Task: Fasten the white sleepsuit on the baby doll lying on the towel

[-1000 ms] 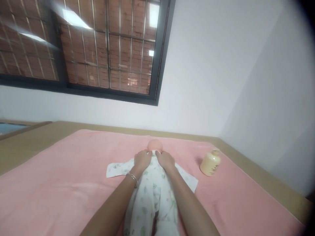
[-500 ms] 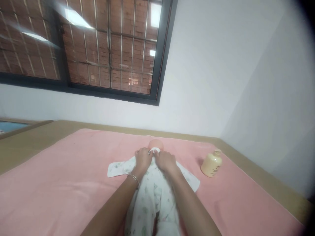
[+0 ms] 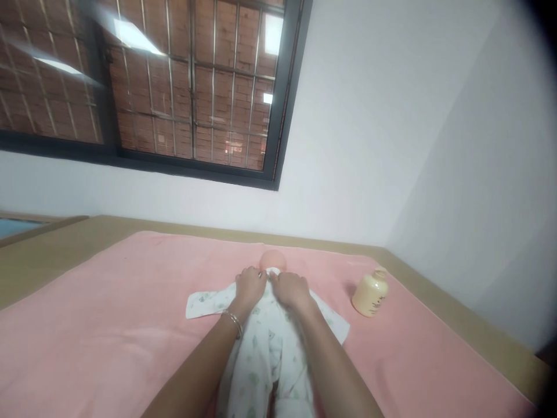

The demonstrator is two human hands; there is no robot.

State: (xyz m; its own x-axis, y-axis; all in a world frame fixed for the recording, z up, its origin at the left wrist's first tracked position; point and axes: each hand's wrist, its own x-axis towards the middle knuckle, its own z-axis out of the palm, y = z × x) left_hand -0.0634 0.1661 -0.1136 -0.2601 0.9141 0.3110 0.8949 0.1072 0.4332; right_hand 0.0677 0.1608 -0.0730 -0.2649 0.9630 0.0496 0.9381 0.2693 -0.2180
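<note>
Clothes (image 3: 267, 316) with green prints cover a doll (image 3: 272, 259) on a pink cloth (image 3: 126, 296), spread over a table (image 3: 61, 249) below a barred window (image 3: 195, 93). Left hand (image 3: 251, 285) and right hand (image 3: 290, 288) pinch the collar, thumbs slightly closer together than a second ago; the bottle (image 3: 370, 295) stands unmoved near the cloth's right edge, with wide room left of the outstretched sleeve (image 3: 204, 302)

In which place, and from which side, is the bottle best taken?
I would probably grip the bottle around its body, coming from its left with the right hand, which is the nearer one. The body is wide and rounded below a narrower neck, and it appears to stand on the pink cloth, apart from the garment.
</note>
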